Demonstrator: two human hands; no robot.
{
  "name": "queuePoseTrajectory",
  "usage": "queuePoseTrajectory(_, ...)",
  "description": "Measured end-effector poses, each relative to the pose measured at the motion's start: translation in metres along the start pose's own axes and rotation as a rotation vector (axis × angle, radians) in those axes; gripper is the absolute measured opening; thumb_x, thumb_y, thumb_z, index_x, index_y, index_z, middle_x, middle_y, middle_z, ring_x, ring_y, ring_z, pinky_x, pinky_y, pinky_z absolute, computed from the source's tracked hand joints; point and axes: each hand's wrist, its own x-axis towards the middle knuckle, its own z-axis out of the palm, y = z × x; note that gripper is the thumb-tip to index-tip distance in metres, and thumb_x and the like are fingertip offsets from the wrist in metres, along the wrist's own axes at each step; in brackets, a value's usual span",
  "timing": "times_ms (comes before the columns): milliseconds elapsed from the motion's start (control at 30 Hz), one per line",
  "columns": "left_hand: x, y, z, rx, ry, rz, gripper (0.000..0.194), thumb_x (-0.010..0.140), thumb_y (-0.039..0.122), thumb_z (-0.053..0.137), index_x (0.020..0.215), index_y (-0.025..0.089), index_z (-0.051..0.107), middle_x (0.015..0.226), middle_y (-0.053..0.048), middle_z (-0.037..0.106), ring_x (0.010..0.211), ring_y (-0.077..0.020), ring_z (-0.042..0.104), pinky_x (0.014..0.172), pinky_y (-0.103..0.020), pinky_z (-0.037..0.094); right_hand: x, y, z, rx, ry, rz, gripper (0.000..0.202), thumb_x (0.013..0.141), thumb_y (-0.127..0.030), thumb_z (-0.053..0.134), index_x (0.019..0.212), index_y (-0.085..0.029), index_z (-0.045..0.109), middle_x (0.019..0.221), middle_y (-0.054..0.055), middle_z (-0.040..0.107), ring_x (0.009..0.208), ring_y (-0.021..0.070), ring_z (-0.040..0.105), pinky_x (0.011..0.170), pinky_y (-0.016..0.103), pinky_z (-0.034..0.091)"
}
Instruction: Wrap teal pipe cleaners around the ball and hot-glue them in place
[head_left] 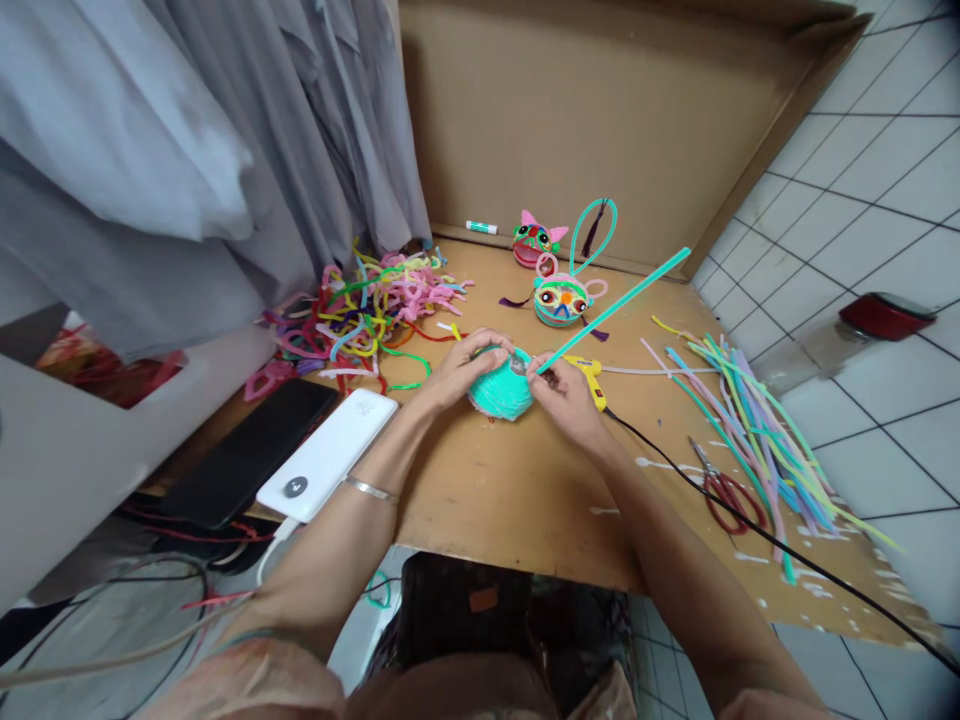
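My left hand (pixel 476 368) is closed on a round ball wound with turquoise pipe cleaner (pixel 501 393), its fingers over the upper left side. A grey patch shows near the top of the ball. Between the fingertips of my right hand (pixel 564 397) is a straight turquoise pipe cleaner (pixel 622 303), which slants up to the right from the ball's right edge. Whether its lower end touches the ball is hidden by my fingers. Just behind my right hand lies a yellow glue gun (pixel 590 378), partly covered by it.
Two decorated animal-face figures (pixel 561 303) and a glue stick (pixel 481 228) stand at the back. Tangled pipe cleaners (pixel 375 310) lie left, straight ones (pixel 757 430) right, beside red-handled scissors (pixel 724 495). A white power bank (pixel 330 455) and black phone (pixel 251 450) lie front left. A black cord (pixel 705 490) crosses right.
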Motion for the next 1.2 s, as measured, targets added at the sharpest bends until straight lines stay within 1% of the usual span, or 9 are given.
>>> queuePoseTrajectory(100, -0.002, 0.004, 0.000, 0.000, -0.008, -0.016, 0.035, 0.077, 0.047, 0.061, 0.096, 0.018, 0.066, 0.114, -0.009, 0.066, 0.111, -0.0264, 0.060, 0.099, -0.038, 0.045, 0.000, 0.000, 0.001, 0.005, 0.009, -0.002, 0.013, 0.074, -0.031, 0.052, 0.081, -0.022, 0.056, 0.067, -0.002, 0.053, 0.063, 0.0140, 0.048, 0.061, 0.028, 0.039)
queuePoseTrajectory(200, -0.002, 0.004, 0.001, -0.007, -0.007, -0.018, 0.033, 0.072, 0.040, 0.062, 0.095, 0.018, 0.066, 0.114, -0.008, 0.066, 0.112, -0.0267, 0.060, 0.099, -0.038, 0.046, 0.000, 0.001, 0.001, 0.013, 0.019, 0.001, 0.012, 0.073, -0.031, 0.052, 0.081, -0.023, 0.056, 0.067, -0.002, 0.052, 0.064, 0.0140, 0.048, 0.061, 0.028, 0.039)
queuePoseTrajectory(433, 0.000, -0.001, 0.003, -0.029, 0.021, -0.015, 0.029, 0.070, 0.035, 0.061, 0.093, 0.018, 0.066, 0.113, -0.008, 0.066, 0.111, -0.0252, 0.059, 0.101, -0.038, 0.044, 0.000, 0.000, 0.002, 0.018, 0.008, 0.013, 0.013, 0.073, -0.033, 0.053, 0.081, -0.023, 0.056, 0.066, -0.003, 0.052, 0.061, 0.0130, 0.046, 0.058, 0.027, 0.037)
queuePoseTrajectory(600, 0.000, -0.004, 0.002, -0.018, 0.021, 0.037, 0.031, 0.073, 0.039, 0.064, 0.095, 0.018, 0.066, 0.113, -0.009, 0.065, 0.113, -0.0255, 0.059, 0.102, -0.037, 0.044, 0.000, -0.003, 0.002, 0.038, 0.003, 0.038, 0.012, 0.073, -0.032, 0.053, 0.080, -0.023, 0.055, 0.062, -0.004, 0.048, 0.058, 0.0125, 0.044, 0.056, 0.026, 0.035)
queuePoseTrajectory(733, 0.000, -0.007, 0.003, -0.044, 0.037, 0.036, 0.035, 0.076, 0.043, 0.068, 0.099, 0.017, 0.065, 0.119, -0.010, 0.065, 0.118, -0.0258, 0.058, 0.105, -0.037, 0.042, 0.000, -0.004, 0.003, 0.016, -0.002, 0.032, 0.009, 0.073, -0.031, 0.053, 0.077, -0.023, 0.054, 0.059, -0.005, 0.045, 0.054, 0.0113, 0.040, 0.054, 0.026, 0.032)
queuePoseTrajectory(867, 0.000, -0.010, 0.002, -0.055, 0.040, 0.047, 0.037, 0.076, 0.050, 0.070, 0.092, 0.017, 0.065, 0.122, -0.012, 0.064, 0.119, -0.0272, 0.058, 0.104, -0.038, 0.042, 0.000, -0.002, 0.004, 0.002, 0.027, 0.034, 0.009, 0.073, -0.031, 0.053, 0.077, -0.023, 0.054, 0.062, -0.005, 0.048, 0.054, 0.0108, 0.040, 0.054, 0.026, 0.032)
queuePoseTrajectory(1033, 0.000, -0.009, 0.000, -0.039, 0.033, 0.083, 0.038, 0.080, 0.054, 0.070, 0.087, 0.017, 0.067, 0.116, -0.012, 0.064, 0.117, -0.0264, 0.059, 0.104, -0.038, 0.043, 0.001, 0.001, 0.006, 0.007, 0.050, 0.046, 0.012, 0.073, -0.034, 0.053, 0.077, -0.023, 0.055, 0.062, -0.004, 0.049, 0.054, 0.0114, 0.042, 0.054, 0.027, 0.034)
queuePoseTrajectory(1200, 0.000, -0.008, 0.000, 0.021, 0.033, 0.110, 0.047, 0.084, 0.063, 0.063, 0.089, 0.017, 0.069, 0.115, -0.013, 0.063, 0.115, -0.0262, 0.060, 0.106, -0.040, 0.043, 0.003, 0.003, 0.006, 0.045, 0.067, 0.060, 0.011, 0.072, -0.032, 0.055, 0.078, -0.023, 0.055, 0.060, -0.005, 0.049, 0.054, 0.0120, 0.043, 0.053, 0.026, 0.035)
